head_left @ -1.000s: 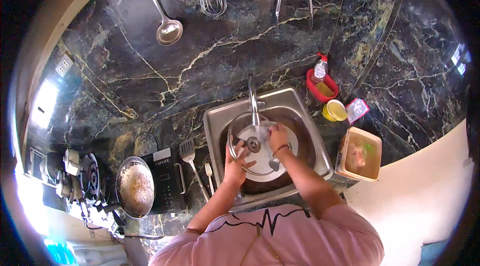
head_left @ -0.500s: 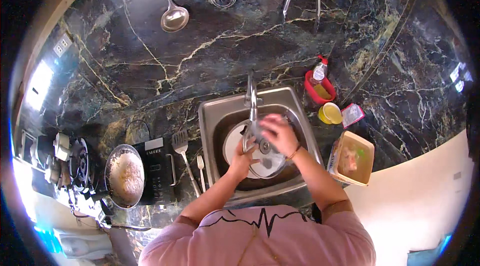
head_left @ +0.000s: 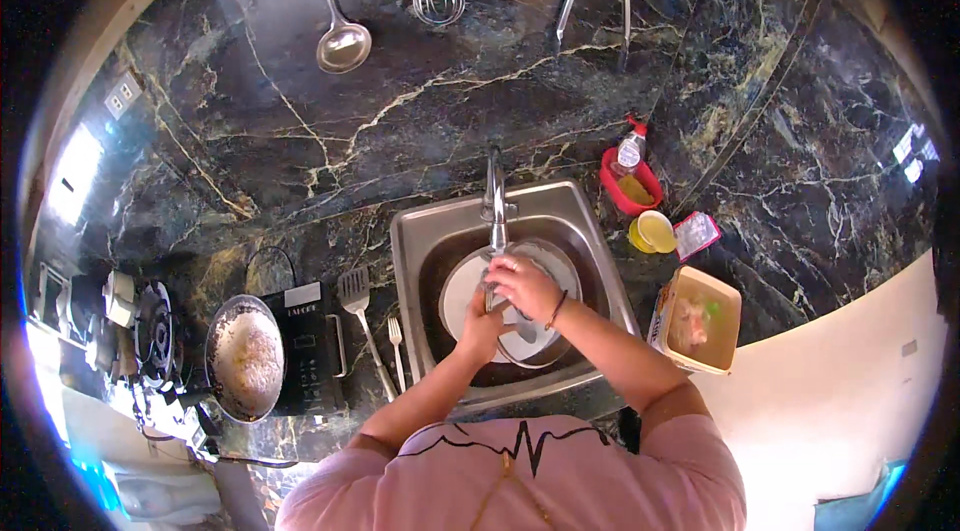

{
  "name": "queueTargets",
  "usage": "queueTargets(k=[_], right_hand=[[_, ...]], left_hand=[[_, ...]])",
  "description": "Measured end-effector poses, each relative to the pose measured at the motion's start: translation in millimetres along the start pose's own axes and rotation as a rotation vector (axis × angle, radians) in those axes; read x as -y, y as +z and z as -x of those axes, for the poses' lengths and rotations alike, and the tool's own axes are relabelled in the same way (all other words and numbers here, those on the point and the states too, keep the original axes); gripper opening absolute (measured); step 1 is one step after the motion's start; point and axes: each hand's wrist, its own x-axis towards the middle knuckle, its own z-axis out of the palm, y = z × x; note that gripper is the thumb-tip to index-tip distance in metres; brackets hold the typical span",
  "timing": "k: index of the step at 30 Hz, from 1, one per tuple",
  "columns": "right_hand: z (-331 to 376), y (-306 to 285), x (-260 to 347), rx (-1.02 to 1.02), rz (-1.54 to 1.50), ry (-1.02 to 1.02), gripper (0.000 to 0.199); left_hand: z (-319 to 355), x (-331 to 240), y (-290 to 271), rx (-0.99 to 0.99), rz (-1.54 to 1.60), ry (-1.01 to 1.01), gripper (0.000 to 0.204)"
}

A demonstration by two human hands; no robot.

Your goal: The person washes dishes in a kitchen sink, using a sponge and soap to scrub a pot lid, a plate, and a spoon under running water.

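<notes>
Having drawn together from the plate's two sides, the right hand (head_left: pixel 522 283) now closes its grip on a small utensil under the faucet (head_left: pixel 495 201), the left hand (head_left: pixel 482 328) cupped just below, above the white plate (head_left: pixel 460 296) in the steel sink (head_left: pixel 420 231).

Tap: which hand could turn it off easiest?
Probably the right hand. It lies higher in the sink, just below the tap. The left hand sits lower, nearer the person, on the white plate, so it would have farther to reach.
</notes>
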Motion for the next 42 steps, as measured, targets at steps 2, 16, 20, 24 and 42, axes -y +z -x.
queueTargets(k=[2,16,20,24,42], right_hand=[[-8,-5,-19,-0.069,-0.019,0.110,0.020],[-20,-17,-46,0.016,0.050,0.100,0.021],[-17,-2,-43,0.201,-0.062,0.004,0.017],[-28,-2,-17,0.297,0.021,-0.156,0.021],[-21,-20,-93,0.001,-0.101,0.363,0.038]], left_hand=[[5,-4,-1,0.009,-0.031,0.043,0.081],[11,-8,-3,-0.024,0.018,0.008,0.069],[4,-6,-8,0.004,0.010,0.009,0.063],[3,-7,-13,-0.007,-0.004,0.064,0.071],[2,-6,-24,-0.016,0.055,0.074,0.048]])
